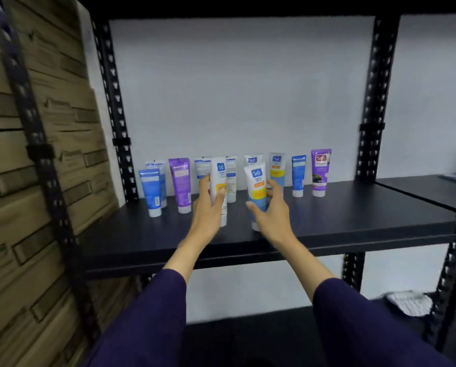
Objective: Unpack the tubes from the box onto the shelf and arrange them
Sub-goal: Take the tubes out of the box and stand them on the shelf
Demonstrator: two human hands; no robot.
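You've got about nine tubes [297, 175] standing along the far side of the shelf [354, 221] already, and your left hand [208, 207] and right hand [270, 210] each grip one more near the front, box out of view.

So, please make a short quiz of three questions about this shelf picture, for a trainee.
1. True or false: both purple tubes stand next to each other.
2. How many tubes does the person hold? A) none B) one C) two
3. Fill in: the stacked cardboard boxes are on the ___ side of the picture.

Key:
1. False: one purple tube is near the left end of the row, the other at the right end.
2. C: left hand and right hand each grip one.
3. left
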